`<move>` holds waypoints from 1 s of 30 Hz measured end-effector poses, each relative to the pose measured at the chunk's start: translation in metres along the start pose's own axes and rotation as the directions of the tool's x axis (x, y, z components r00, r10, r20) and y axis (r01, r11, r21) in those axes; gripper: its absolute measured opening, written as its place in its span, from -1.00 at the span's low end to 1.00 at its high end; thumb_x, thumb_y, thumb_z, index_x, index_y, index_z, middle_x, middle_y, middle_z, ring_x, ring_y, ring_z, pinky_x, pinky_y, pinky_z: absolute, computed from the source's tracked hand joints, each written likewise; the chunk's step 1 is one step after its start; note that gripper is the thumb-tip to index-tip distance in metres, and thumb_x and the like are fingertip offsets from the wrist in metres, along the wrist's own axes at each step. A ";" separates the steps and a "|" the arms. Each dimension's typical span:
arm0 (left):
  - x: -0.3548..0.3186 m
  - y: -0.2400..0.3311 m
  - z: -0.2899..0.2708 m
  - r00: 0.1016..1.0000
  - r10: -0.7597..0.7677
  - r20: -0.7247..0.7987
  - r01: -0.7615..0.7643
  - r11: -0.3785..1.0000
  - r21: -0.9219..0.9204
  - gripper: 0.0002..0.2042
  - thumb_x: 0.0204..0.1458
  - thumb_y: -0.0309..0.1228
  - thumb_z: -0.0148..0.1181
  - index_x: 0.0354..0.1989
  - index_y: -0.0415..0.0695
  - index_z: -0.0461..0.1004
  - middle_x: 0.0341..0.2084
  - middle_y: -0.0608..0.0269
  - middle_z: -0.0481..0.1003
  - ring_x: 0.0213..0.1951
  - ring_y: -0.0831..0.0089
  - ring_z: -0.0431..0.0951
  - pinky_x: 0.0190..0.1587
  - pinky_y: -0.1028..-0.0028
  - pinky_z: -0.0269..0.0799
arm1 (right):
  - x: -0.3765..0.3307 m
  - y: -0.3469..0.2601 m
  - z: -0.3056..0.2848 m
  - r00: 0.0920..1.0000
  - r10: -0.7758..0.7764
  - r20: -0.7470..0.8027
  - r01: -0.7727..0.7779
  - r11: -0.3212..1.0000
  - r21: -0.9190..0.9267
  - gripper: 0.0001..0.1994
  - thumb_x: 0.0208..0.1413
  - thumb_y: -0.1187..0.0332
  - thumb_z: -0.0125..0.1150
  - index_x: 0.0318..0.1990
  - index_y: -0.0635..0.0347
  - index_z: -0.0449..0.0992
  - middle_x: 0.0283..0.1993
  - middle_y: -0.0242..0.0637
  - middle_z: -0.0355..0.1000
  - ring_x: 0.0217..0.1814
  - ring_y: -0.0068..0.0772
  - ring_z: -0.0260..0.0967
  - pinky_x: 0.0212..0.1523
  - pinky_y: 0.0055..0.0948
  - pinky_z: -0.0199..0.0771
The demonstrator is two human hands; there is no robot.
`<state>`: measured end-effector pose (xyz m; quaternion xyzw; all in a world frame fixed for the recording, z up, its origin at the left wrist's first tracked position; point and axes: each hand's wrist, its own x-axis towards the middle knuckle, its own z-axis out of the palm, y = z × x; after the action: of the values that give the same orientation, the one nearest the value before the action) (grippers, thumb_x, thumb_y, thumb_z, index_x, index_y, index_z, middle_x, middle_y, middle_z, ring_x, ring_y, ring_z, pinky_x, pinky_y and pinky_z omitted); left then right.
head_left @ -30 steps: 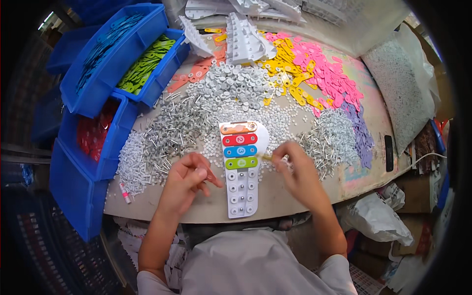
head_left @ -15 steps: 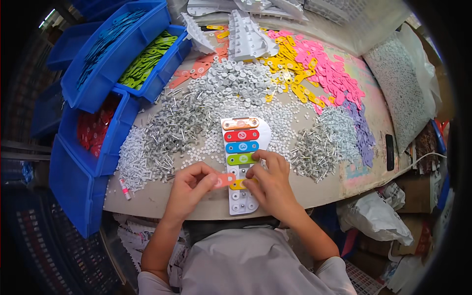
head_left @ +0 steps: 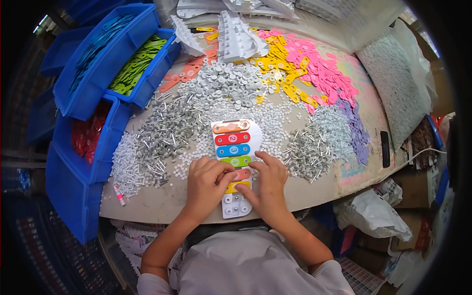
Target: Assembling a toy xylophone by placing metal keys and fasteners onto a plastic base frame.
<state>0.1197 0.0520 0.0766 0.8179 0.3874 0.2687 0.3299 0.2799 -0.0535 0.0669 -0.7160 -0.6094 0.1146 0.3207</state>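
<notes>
A white toy xylophone base (head_left: 237, 210) lies in front of me with orange, red, blue and green bars (head_left: 235, 161) across it. Below the green one, a coral bar (head_left: 243, 174) rests on the base, and a yellow bar (head_left: 239, 187) is just nearer to me. My left hand (head_left: 209, 184) is closed in a pinch at the coral bar's left end, its fingertips covering that end. My right hand (head_left: 269, 189) has fingers apart, the index finger by the coral bar's right end and the thumb at the yellow bar. White round seats show on the near part of the base.
Heaps of metal pins (head_left: 167, 130), white washers (head_left: 221, 81) and yellow, pink (head_left: 319, 73) and purple bars cover the table. Blue bins (head_left: 78, 160) hold red, green and blue bars at the left. A bag of small parts (head_left: 393, 83) and a dark phone-like object (head_left: 385, 149) are on the right.
My left hand has moved right and brought the coral bar onto the base between the green and yellow bars. My right hand stays at the base's right edge. The whole view has shifted slightly.
</notes>
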 end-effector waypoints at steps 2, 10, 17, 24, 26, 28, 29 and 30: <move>0.001 -0.001 0.003 1.000 0.015 -0.009 -0.015 1.000 -0.001 -0.88 0.02 -0.39 0.48 -0.38 -0.08 0.63 -0.50 0.38 0.54 -0.33 0.33 0.47 -0.12 0.27 0.28 | 0.000 0.001 0.001 1.000 -0.010 -0.007 0.010 1.000 0.002 -0.38 0.03 0.19 0.54 0.22 0.13 0.42 0.41 -0.12 0.25 0.45 0.06 0.14 0.37 0.04 0.07; -0.030 -0.027 -0.001 0.981 -0.083 -0.174 0.062 0.991 -0.119 -0.72 0.01 -0.46 0.50 -0.16 -0.16 0.53 -0.36 0.32 0.41 -0.29 0.42 0.38 -0.12 0.37 0.31 | 0.009 0.008 -0.008 0.999 -0.027 -0.026 0.028 0.999 0.032 -0.58 0.06 0.20 0.51 0.06 0.04 0.55 0.20 -0.22 0.40 0.32 -0.05 0.27 0.31 -0.04 0.12; -0.076 -0.036 0.009 0.905 -0.376 -0.201 0.281 0.881 -0.380 -0.85 0.25 -0.51 0.28 -0.06 -0.24 0.54 -0.25 0.20 0.46 -0.20 0.38 0.48 -0.10 0.43 0.46 | 0.110 0.125 -0.086 0.980 0.030 -0.197 -0.138 0.816 -0.562 -0.87 0.23 0.35 0.32 -0.10 0.08 0.64 -0.19 -0.28 0.55 -0.04 -0.13 0.41 0.05 -0.11 0.19; -0.068 -0.046 0.009 0.942 -0.292 -0.164 0.233 0.924 -0.303 -0.82 0.32 -0.47 0.21 0.02 -0.24 0.52 -0.20 0.32 0.47 -0.20 0.60 0.47 -0.08 0.55 0.40 | 0.174 0.210 -0.105 0.982 0.154 -0.111 -0.190 0.748 -0.636 -0.83 0.18 0.25 0.41 -0.26 0.14 0.63 -0.23 -0.26 0.61 -0.12 -0.15 0.51 -0.01 -0.07 0.33; -0.067 -0.045 0.009 0.945 -0.295 -0.138 0.240 0.916 -0.321 -0.83 0.31 -0.48 0.22 0.01 -0.25 0.53 -0.22 0.32 0.48 -0.20 0.59 0.47 -0.08 0.55 0.40 | 0.183 0.222 -0.112 0.960 0.279 -0.025 -0.232 0.744 -0.626 -0.81 0.17 0.26 0.43 -0.30 0.17 0.61 -0.25 -0.23 0.61 -0.17 -0.14 0.54 -0.07 -0.06 0.39; -0.066 -0.043 0.010 0.950 -0.280 -0.137 0.228 0.923 -0.310 -0.83 0.31 -0.49 0.22 0.01 -0.25 0.53 -0.23 0.32 0.48 -0.20 0.59 0.47 -0.08 0.55 0.40 | 0.183 0.242 -0.120 0.954 0.295 0.052 -0.257 0.896 -0.363 -0.83 0.18 0.33 0.40 -0.23 0.21 0.57 -0.30 -0.18 0.58 -0.28 -0.20 0.55 -0.24 -0.13 0.47; -0.065 -0.044 0.009 0.952 -0.270 -0.146 0.219 0.930 -0.294 -0.83 0.31 -0.49 0.22 0.01 -0.25 0.53 -0.24 0.32 0.48 -0.20 0.58 0.47 -0.08 0.55 0.41 | 0.183 0.235 -0.118 0.955 0.291 0.059 -0.251 0.898 -0.360 -0.83 0.18 0.33 0.40 -0.23 0.21 0.57 -0.30 -0.18 0.58 -0.28 -0.20 0.55 -0.24 -0.13 0.47; -0.066 -0.045 0.010 0.949 -0.277 -0.150 0.225 0.930 -0.292 -0.83 0.31 -0.49 0.22 0.01 -0.25 0.53 -0.24 0.32 0.48 -0.20 0.58 0.47 -0.08 0.55 0.41 | 0.179 0.229 -0.118 0.967 0.233 -0.101 -0.252 0.931 -0.263 -0.84 0.20 0.38 0.36 -0.18 0.23 0.53 -0.31 -0.16 0.56 -0.29 -0.24 0.54 -0.28 -0.21 0.48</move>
<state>0.0693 0.0170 0.0241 0.6793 0.4779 0.3508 0.4324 0.5696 0.0664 0.0608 -0.8267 -0.5148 0.0437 0.2227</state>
